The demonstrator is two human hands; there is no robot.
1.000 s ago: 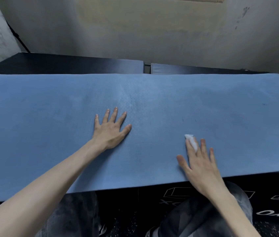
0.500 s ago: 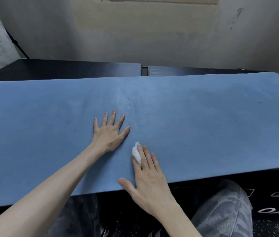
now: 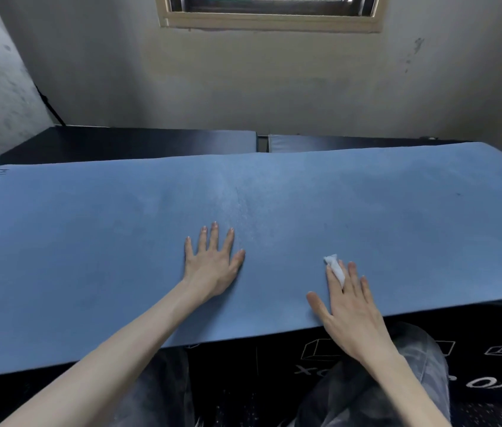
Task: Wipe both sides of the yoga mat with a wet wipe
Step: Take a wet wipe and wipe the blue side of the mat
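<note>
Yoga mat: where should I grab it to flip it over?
Probably the near long edge of the yoga mat, coming from your own side. That edge juts past the black table, so fingers could slip under and pinch it. The left hand lies flat on top; the right hand presses the wet wipe down.

A plain, dusty blue is shown by the yoga mat (image 3: 274, 195), with a paler mottled patch near its middle. The wet wipe (image 3: 335, 268) is white. A black counter (image 3: 139, 143) is seen behind the mat. The wall (image 3: 243, 87) is grey-beige and stained, the window frame (image 3: 271, 24) cream. Grey mottled trousers (image 3: 410, 365) and white line drawings on a black box (image 3: 320, 352) are seen below.
</note>
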